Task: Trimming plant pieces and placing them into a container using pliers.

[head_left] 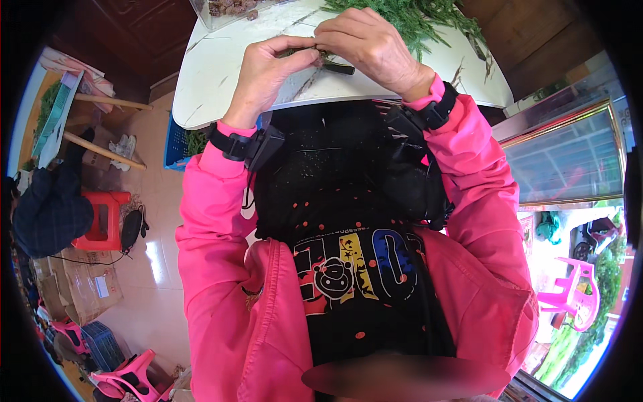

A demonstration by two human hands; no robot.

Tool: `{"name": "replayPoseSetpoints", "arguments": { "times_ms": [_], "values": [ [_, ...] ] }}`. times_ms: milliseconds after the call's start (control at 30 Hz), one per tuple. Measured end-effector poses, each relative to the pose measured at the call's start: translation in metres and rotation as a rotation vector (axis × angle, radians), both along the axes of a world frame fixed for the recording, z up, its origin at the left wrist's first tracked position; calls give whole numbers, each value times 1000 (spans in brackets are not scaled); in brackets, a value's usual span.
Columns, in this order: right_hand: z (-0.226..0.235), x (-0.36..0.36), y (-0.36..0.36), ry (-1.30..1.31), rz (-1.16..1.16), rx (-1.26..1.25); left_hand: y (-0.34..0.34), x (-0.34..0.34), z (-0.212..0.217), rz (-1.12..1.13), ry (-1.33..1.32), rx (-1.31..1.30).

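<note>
My left hand [264,74] and my right hand [375,50] meet over the near part of a white marbled table [207,80]. Thumb and fingers of each are pinched together, tip to tip. What they grip is mostly covered by the fingers; a little dark green shows between them, too small to name. Just beneath my right hand lies a short black object [339,68], perhaps a tool's handle, apart from the fingertips. Feathery green sprigs [418,27] are heaped on the table beyond my right hand.
A clear container [209,20] with brown, rough clumps stands at the table's far left. Below the left edge is a blue crate [175,144] with greenery. Further left, a person sits near a red stool [104,218]. A pink chair [573,295] stands at right.
</note>
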State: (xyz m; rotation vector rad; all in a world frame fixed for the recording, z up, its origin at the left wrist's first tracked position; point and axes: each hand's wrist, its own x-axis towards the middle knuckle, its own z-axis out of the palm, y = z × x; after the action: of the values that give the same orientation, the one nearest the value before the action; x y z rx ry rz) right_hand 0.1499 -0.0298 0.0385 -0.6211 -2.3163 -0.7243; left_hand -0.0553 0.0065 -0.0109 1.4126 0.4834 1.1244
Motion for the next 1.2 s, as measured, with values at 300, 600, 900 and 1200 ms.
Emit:
{"name": "replayPoseSetpoints", "arguments": {
  "times_ms": [300,600,900,1200],
  "values": [
    [-6,1,3,37,-65,-29,-12,-2,11,334,495,475],
    [-24,-11,9,798,-156,-1220,-21,3,11,599,570,939],
    [26,-11,-31,294,50,-136,-16,-13,29,423,554,664],
    [28,0,-22,-61,25,334,-24,-12,33,322,558,672]
  ]
}}
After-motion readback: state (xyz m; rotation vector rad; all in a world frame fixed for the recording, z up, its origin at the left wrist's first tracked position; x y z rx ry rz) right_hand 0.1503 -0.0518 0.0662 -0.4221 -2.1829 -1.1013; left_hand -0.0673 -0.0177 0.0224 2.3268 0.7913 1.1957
